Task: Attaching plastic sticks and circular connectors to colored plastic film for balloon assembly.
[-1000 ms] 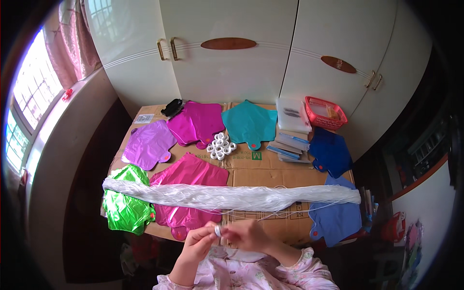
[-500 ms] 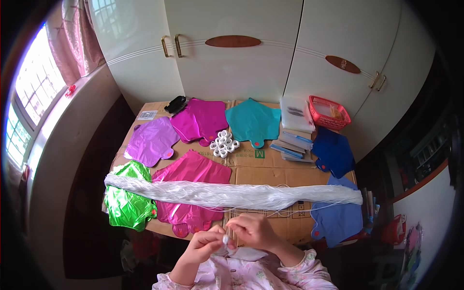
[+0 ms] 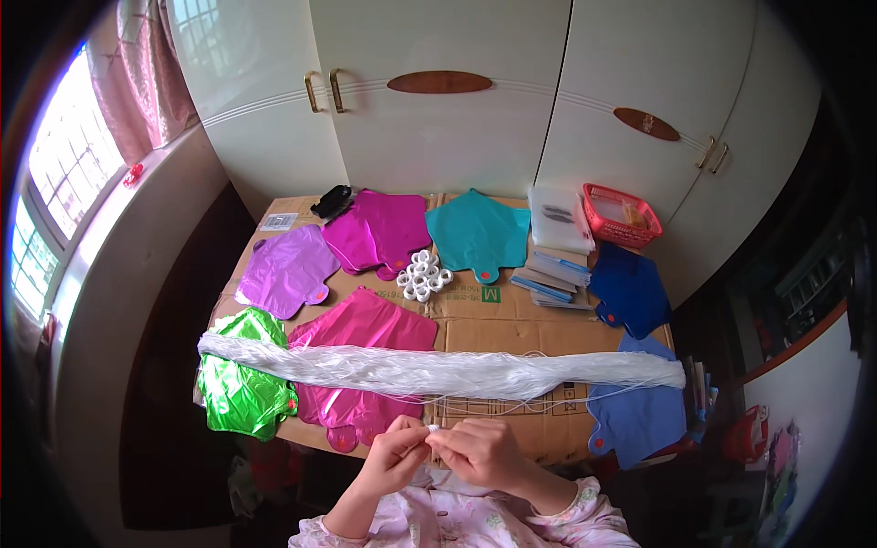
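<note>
Both hands, left hand (image 3: pixel 391 455) and right hand (image 3: pixel 477 449), pinched shut on small white ring (image 3: pixel 432 427); white string bundle (image 3: pixel 438 371) just beyond, spare rings (image 3: pixel 420 275) farther, untouched.

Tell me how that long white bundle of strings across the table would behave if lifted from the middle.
The white string bundle would probably sag limply at both ends, since it lies as loose, fine strands. It looks light for its length. Stray threads already trail off its lower edge, so strands would likely slip out or tangle. It rests across the green foil balloon and pink one, which might drag along.

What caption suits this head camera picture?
Both hands, left hand and right hand, pinch a small white ring beside white strings.
</note>
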Demonstrator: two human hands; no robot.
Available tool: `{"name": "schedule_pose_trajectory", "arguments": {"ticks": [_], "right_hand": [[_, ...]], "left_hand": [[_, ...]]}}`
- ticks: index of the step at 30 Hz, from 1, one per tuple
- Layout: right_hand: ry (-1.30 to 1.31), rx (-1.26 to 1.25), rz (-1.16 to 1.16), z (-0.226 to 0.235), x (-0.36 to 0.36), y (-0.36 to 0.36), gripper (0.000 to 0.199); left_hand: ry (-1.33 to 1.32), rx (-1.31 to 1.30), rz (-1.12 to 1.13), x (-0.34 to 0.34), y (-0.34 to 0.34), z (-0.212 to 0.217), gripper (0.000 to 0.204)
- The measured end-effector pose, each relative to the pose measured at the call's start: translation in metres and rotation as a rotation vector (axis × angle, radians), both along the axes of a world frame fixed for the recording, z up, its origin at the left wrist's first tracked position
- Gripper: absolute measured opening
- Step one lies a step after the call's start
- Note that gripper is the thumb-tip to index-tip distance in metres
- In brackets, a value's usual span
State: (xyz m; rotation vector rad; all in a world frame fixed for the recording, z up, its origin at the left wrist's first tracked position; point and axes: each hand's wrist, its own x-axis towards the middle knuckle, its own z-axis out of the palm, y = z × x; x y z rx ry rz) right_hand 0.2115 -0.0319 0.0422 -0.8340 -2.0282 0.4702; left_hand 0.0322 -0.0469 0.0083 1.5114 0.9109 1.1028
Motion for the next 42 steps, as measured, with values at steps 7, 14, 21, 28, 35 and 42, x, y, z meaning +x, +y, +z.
{"name": "schedule_pose_trajectory", "arguments": {"ticks": [7, 14, 21, 28, 35, 42], "right_hand": [[0.323, -0.32, 0.037, -0.011, 0.015, 0.014, 0.022], [0.432, -0.625, 0.352, -0.034, -0.004, 0.019, 0.047], [0.354, -0.538, 0.113, -0.037, -0.013, 0.008, 0.021], [0.547, -0.899, 0.114, -0.04, -0.013, 0.0, 0.018], [0.225, -0.45, -0.117, -0.031, -0.01, -0.002, 0.014], [0.154, -0.125, 0.138, -0.015, 0.001, 0.022, 0.026]], "left_hand": [[-0.539, -0.405, -0.094, -0.001, 0.001, 0.008, 0.024], [-0.738, -0.459, -0.192, -0.01, 0.002, 0.0, 0.024], [-0.54, -0.378, -0.057, -0.002, 0.003, 0.015, 0.026], [0.143, 0.348, 0.095, 0.001, 0.01, 0.01, 0.034], [0.464, 0.486, 0.21, 0.008, 0.008, 0.013, 0.035], [0.082, -0.213, -0.022, -0.006, 0.001, 0.002, 0.015]]}}
